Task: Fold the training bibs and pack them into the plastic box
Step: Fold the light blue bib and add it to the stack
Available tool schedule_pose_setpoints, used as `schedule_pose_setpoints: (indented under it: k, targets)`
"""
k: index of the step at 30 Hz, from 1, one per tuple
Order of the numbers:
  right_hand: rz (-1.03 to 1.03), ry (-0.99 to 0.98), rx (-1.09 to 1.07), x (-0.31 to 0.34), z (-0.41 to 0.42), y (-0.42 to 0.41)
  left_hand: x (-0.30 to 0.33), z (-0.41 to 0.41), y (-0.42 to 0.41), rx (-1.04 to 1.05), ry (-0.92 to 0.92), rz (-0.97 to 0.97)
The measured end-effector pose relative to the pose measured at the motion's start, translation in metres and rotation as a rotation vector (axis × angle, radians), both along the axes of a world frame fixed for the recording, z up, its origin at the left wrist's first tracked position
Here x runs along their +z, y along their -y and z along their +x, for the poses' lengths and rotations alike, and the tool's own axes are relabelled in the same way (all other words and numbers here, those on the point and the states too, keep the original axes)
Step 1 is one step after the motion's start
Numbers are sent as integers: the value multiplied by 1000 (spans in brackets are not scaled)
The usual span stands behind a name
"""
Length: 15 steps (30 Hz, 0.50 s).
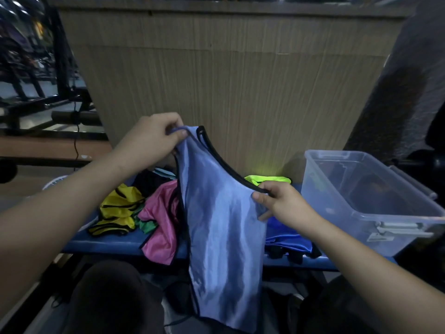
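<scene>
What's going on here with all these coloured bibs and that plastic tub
A person is holding up a light blue bib by its top: the left hand pinches one shoulder strap, and the right hand grips the black-trimmed edge. It hangs unfolded over the blue bench. Yellow, pink and darker blue bibs lie loose on the bench. The clear plastic box stands at the right, with no folded bib visible inside.

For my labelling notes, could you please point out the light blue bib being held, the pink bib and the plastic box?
Light blue bib (224,225): head view, middle of the hanging front panel.
Pink bib (161,213): head view, crumpled middle.
Plastic box (361,214): head view, near rim.
</scene>
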State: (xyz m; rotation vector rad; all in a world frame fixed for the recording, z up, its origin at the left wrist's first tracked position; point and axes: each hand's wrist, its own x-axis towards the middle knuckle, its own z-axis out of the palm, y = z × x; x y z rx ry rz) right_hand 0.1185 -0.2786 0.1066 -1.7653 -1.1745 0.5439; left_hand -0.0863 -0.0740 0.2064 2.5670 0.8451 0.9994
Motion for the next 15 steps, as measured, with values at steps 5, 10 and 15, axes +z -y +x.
schedule_pose_setpoints:
  k: [5, 10, 15]
  targets:
    - [19, -63, -18, 9, 21, -26, 29, 16, -18, -43, -29, 50]
    - [62, -179, -18, 25, 45, -54, 46, 41, -40, -28, -30, 41]
    - [109, -223, -43, 34, 74, -90, 59, 73, -70, -70, 4, 23]
